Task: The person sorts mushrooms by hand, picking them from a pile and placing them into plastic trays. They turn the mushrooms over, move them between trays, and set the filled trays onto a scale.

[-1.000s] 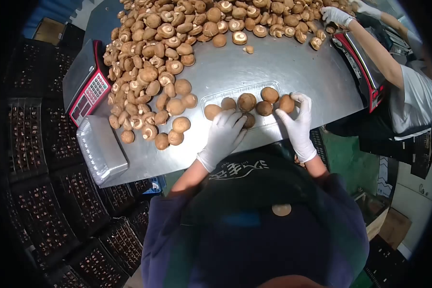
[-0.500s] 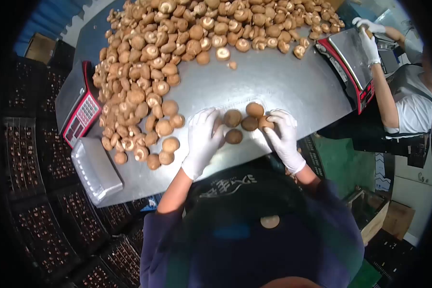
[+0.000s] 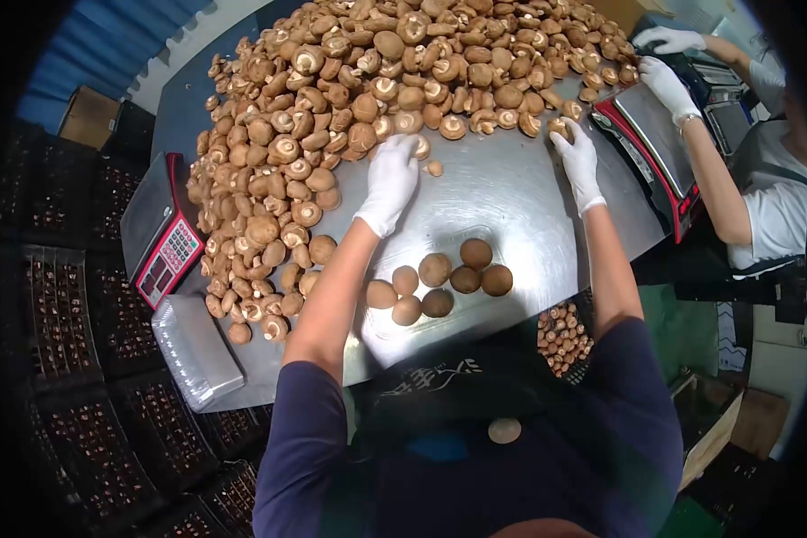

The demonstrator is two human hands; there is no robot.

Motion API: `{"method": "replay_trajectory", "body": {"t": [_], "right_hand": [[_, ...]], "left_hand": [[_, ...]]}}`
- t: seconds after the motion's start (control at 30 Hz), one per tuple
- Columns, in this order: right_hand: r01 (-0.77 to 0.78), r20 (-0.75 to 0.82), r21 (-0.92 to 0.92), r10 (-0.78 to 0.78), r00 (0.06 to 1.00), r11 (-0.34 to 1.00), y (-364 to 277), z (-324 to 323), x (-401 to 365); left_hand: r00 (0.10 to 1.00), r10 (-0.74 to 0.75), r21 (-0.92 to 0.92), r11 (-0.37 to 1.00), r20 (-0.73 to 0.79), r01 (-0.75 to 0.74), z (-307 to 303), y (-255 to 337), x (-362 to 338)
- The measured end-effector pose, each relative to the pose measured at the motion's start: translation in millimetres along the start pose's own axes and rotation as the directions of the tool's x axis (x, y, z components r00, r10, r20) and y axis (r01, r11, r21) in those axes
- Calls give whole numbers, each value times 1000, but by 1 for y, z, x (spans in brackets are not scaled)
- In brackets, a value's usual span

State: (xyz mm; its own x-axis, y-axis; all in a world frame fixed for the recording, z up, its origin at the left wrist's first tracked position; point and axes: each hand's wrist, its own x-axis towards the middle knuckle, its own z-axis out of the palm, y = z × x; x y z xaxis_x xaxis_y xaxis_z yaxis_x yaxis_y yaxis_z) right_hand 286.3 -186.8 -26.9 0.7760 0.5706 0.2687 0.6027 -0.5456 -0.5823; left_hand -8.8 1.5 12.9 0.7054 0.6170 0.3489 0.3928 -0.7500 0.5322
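My left hand (image 3: 392, 184), in a white glove, reaches to the near edge of a big heap of brown shiitake mushrooms (image 3: 341, 99). Its fingers curl together over a mushroom there, mostly covered by the glove. Farther right, my gloved right hand (image 3: 580, 168) has thumb and fingers around another shiitake mushroom (image 3: 559, 127) at the heap's edge. Closer to my body, several mushrooms (image 3: 465, 279) lie in a loose group, cap up, on the metal table (image 3: 502, 197).
Red-edged scales stand left (image 3: 166, 251) and right (image 3: 655, 157). Clear plastic trays (image 3: 197, 350) sit at the left table edge. A co-worker's gloved hands (image 3: 668, 85) are by the right scale. Dark crates (image 3: 63, 314) fill the left; a crate of mushrooms (image 3: 563, 339) shows below the table.
Both hands have moved away from the small group to the heap's edge. The group now shows three more mushrooms on its left, where my left hand was. The view has shifted slightly.
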Motion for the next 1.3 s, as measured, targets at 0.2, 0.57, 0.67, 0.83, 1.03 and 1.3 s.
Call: {"method": "replay_trajectory", "body": {"t": [0.2,0.57,0.67,0.83,1.03,1.3], "right_hand": [[-626,624,780,-59,779,-9,-23,-15,-60],[-647,616,759,-238,751,-76,-38,-22,-99],[-632,647,762,-238,725,145,-56,-71,-127],[-349,924,168,-24,382,922,-40,-180,-168],[24,577,-56,13,817,998,-70,-167,-198],[303,285,184,-345,894,935,-115,-51,-135]], "left_hand": [[975,213,319,922,60,-221,27,-14,24],[891,-202,-736,506,407,451,-48,37,-36],[860,-164,-868,42,483,495,-71,32,-67],[883,-354,-873,266,307,410,-109,32,-117],[884,-426,-721,549,194,423,-102,55,-166],[978,138,53,988,155,-147,-54,70,-193]]}}
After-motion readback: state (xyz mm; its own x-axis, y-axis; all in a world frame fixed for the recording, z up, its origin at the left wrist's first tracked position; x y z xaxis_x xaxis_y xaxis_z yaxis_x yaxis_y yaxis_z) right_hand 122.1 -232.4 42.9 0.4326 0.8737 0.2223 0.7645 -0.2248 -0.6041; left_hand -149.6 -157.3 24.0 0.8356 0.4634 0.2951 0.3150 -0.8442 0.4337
